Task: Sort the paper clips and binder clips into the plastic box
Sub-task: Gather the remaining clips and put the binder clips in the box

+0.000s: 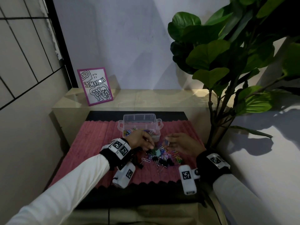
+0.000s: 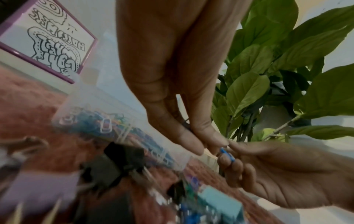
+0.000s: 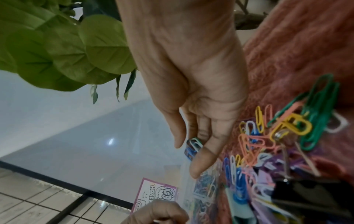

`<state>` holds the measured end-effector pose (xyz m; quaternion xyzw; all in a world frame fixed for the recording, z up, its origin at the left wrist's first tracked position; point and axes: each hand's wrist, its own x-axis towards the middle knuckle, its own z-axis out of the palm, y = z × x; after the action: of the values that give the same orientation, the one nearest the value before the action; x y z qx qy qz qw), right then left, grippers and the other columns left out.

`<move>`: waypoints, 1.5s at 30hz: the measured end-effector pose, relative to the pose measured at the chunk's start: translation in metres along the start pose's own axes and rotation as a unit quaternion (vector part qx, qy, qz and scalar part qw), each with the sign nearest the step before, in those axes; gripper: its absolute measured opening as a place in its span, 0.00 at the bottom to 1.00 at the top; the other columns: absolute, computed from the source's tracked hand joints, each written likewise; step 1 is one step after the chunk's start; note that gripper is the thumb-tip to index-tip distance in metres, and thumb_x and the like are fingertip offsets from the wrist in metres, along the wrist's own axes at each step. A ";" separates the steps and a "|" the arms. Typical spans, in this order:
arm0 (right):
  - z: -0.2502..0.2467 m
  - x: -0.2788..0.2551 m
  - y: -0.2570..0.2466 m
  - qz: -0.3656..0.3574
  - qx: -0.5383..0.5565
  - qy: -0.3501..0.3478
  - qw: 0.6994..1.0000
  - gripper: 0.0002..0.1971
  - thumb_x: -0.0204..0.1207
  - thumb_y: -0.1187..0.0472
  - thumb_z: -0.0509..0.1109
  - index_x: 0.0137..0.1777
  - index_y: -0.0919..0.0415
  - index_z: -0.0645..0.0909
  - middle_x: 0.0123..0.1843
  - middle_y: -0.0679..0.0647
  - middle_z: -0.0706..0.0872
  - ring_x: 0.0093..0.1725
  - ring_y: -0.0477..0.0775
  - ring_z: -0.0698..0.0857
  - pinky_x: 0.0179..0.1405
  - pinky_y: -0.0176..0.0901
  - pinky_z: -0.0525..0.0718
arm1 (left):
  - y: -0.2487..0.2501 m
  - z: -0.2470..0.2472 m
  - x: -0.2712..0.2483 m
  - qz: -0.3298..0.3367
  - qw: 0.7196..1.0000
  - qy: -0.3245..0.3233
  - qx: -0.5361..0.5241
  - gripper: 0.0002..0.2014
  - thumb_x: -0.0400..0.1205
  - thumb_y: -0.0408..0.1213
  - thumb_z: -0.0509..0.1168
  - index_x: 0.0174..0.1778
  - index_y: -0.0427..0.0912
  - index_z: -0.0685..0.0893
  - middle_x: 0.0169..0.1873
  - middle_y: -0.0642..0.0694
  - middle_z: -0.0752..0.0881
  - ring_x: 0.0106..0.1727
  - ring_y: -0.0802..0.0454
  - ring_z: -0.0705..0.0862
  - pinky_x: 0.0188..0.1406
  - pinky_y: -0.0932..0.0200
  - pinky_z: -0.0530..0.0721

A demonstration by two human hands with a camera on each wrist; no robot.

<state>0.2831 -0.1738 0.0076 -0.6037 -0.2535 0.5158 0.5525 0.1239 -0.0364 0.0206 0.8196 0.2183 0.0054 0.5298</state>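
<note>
While the right hand (image 3: 191,94) pinches a few paper clips (image 3: 192,147) between thumb and curled fingers, just in front of the clear plastic box (image 1: 140,125), the left hand (image 1: 141,141) reaches fingers-down into the mixed pile of clips (image 1: 162,155) on the pink mat (image 1: 97,140); whether it grips anything cannot be told. The box already holds coloured paper clips. The pinch looks light, so a clip could slip and drop back among the black binder clips (image 1: 165,162), or hook onto another and drag it along.
</note>
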 end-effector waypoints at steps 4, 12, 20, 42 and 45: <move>0.003 0.000 -0.009 0.023 0.090 -0.024 0.995 0.06 0.79 0.70 0.62 0.45 0.72 0.80 0.41 0.60 0.89 0.43 0.55 0.90 0.38 0.39 0.88 | 0.010 -0.018 -0.002 0.008 0.999 0.039 0.003 0.07 0.72 0.26 0.71 0.45 0.31 0.88 0.27 0.54 0.89 0.30 0.60 0.87 0.35 0.71 0.86; 0.025 0.016 -0.046 -0.004 0.020 -0.038 0.999 0.10 0.80 0.72 0.59 0.57 0.76 0.76 0.52 0.63 0.84 0.49 0.56 0.86 0.44 0.40 0.89 | 0.022 -0.067 0.000 -0.007 0.973 0.074 0.220 0.17 0.77 0.21 0.61 0.60 0.37 0.83 0.59 0.41 0.86 0.55 0.49 0.85 0.46 0.65 0.84; 0.064 0.035 -0.065 -0.014 -0.268 -0.031 0.963 0.14 0.79 0.77 0.52 0.60 0.78 0.75 0.55 0.73 0.82 0.51 0.64 0.87 0.51 0.48 0.86 | 0.011 -0.032 -0.017 0.077 0.943 0.211 0.247 0.12 0.75 0.20 0.62 0.49 0.35 0.86 0.50 0.39 0.89 0.49 0.47 0.87 0.47 0.62 0.81; -0.010 -0.002 -0.008 -0.148 -0.458 -0.019 0.876 0.04 0.68 0.70 0.75 0.41 0.63 0.85 0.32 0.46 0.85 0.26 0.32 0.83 0.29 0.22 0.79 | 0.002 0.013 0.021 0.038 0.976 -0.071 0.202 0.10 0.73 0.31 0.72 0.49 0.34 0.85 0.38 0.44 0.87 0.28 0.68 0.81 0.30 0.79 0.76; -0.014 -0.004 -0.013 -0.167 -0.392 0.021 0.904 0.06 0.66 0.69 0.77 0.43 0.68 0.85 0.33 0.47 0.86 0.29 0.29 0.83 0.33 0.19 0.78 | 0.001 0.007 0.018 0.024 0.996 -0.029 0.080 0.09 0.77 0.35 0.68 0.48 0.33 0.83 0.32 0.49 0.85 0.28 0.65 0.84 0.34 0.71 0.84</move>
<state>0.2977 -0.1797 0.0196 -0.7310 -0.5207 0.2622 0.3546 0.1426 -0.0365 0.0145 0.8643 0.1829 -0.0235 0.4680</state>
